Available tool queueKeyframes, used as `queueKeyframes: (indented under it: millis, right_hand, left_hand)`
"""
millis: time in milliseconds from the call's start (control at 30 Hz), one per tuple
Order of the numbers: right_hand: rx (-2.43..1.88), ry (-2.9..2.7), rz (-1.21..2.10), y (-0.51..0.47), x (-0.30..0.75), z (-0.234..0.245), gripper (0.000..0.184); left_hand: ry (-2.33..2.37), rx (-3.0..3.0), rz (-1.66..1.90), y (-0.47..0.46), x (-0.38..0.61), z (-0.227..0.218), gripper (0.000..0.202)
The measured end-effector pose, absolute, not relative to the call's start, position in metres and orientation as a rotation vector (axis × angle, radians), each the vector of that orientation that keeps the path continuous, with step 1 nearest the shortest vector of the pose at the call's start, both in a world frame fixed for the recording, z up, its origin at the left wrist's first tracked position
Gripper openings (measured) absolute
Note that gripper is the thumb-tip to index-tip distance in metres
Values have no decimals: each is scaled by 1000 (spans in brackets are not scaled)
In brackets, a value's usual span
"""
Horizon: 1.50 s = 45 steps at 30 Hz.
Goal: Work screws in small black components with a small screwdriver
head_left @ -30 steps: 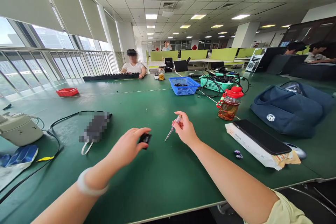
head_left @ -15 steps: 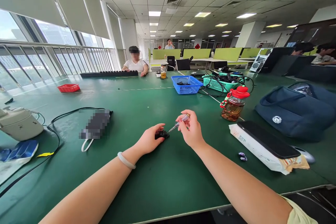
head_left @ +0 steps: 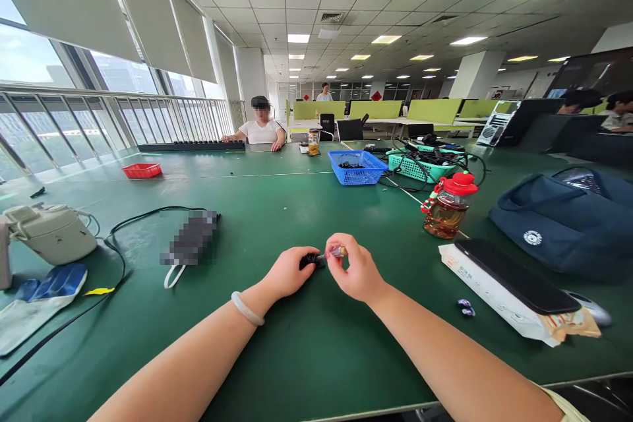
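The small black part [head_left: 310,260] sat on the green counter [head_left: 306,343] under the left hand [head_left: 287,273], whose grip pinched it by its sides. The right hand [head_left: 357,271] had its grip pressed around a slim screwdriver [head_left: 334,252], tip at the part. The part looked light, rigid and liable to skid, so it was best held by its edges. Farther off stood a red-lidded jar [head_left: 449,206], then a blue basket [head_left: 357,166].
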State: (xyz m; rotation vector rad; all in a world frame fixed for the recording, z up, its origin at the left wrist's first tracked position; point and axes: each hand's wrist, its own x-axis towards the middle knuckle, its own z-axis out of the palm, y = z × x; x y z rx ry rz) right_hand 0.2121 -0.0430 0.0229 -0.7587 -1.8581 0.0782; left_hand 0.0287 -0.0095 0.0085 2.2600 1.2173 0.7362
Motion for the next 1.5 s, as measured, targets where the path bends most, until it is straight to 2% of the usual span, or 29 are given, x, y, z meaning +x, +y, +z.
queueKeyframes:
  millis: [100,167,233,400,700,900,1233,1500]
  right_hand:
    - [-653,-2042,-18,-49,204,20,12]
    - [-590,-2149,-93,-50,200,18,9]
    - [-576,-2209,-154,-51,199,16,11]
    - [-603,-2251,-161,-52,204,19,28]
    - [-584,-2218,-95,-54,205,21,36]
    - [-650,-2182,-12,-50,212,20,34]
    - [-593,-2162,-66,-50,211,19,23]
    - [-609,-2209,-130,-48,209,16,25]
  left_hand:
    - [1200,2229,756,-10,29,8,33]
    - [1232,2151,755,-10,28,9,39]
    - [1266,2086,742,-11,28,10,44]
    - [1275,2125,722,-10,27,10,38]
    - [1281,2175,720,-9,26,5,39]
    - [1299,2208,736,-8,26,4,37]
    - [1275,2227,713,-8,26,4,36]
    - [1269,2225,703,-9,26,7,36]
